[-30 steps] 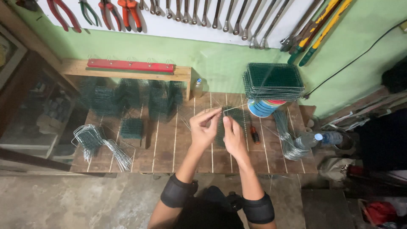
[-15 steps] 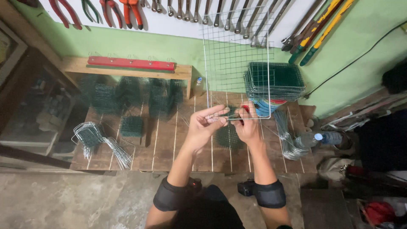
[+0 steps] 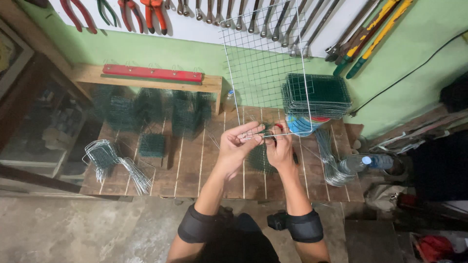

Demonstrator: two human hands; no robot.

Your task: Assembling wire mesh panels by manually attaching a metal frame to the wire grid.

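My left hand [image 3: 235, 146] and my right hand [image 3: 280, 146] are side by side over the wooden table [image 3: 195, 165]. Together they pinch the lower edge of a white wire mesh panel [image 3: 265, 58], which stands upright and reaches up in front of the wall. My right hand also grips a red-handled tool [image 3: 276, 129], mostly hidden by the fingers. Under my hands a small green mesh piece [image 3: 258, 158] lies flat on the boards.
A stack of green mesh panels [image 3: 317, 95] rests on a blue roll at the back right. Green mesh boxes [image 3: 151, 109] line the back. Bent wires [image 3: 117, 163] lie at left, wire loops [image 3: 331, 160] and a plastic bottle [image 3: 365, 163] at right. Pliers and wrenches [image 3: 146, 12] hang on the wall.
The white mesh panel has been raised from low over the table to upright. Both hands have moved closer together at its lower edge.
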